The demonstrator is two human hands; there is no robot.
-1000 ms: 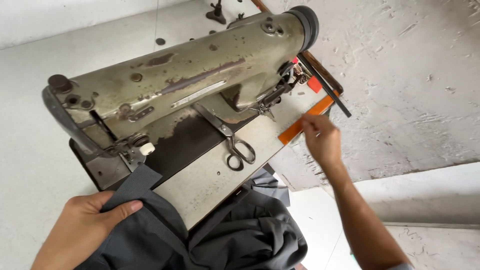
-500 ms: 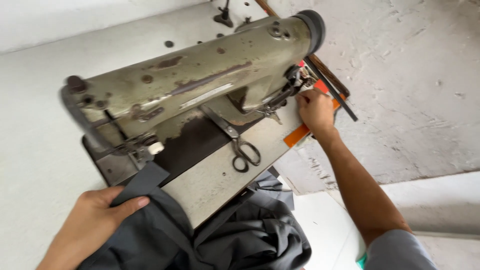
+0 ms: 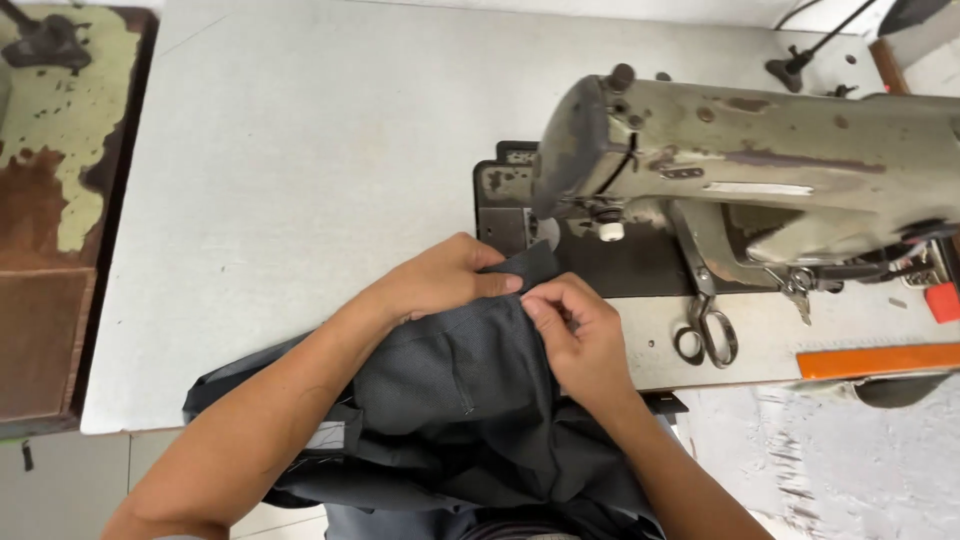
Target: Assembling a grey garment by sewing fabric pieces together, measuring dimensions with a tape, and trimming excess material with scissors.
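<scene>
1. At the table's (image 3: 300, 150) near edge, both hands meet on a dark grey cloth (image 3: 450, 390), just in front of the sewing machine (image 3: 760, 160).
2. The left hand (image 3: 440, 280) lies over the cloth's upper edge, fingers curled down onto it and pinching the fabric.
3. The right hand (image 3: 580, 335) sits just beside it, thumb and fingertips closed on the same edge; the two hands touch or nearly touch at the fingertips.
4. The cloth's top corner reaches onto the machine's dark bed plate (image 3: 640, 265), close below the needle end of the head; whether it lies under the presser foot cannot be told.
5. The rest of the cloth hangs off the table edge, bunched in folds between the forearms.
6. Scissors (image 3: 708, 325) lie on the bed to the right of the right hand, apart from it, handles toward the person.
7. An orange strip (image 3: 880, 360) lies along the table edge farther right, with a small red piece (image 3: 942, 300) above it.
8. A rusty, paint-flaked surface (image 3: 60, 150) stands left of the table.
</scene>
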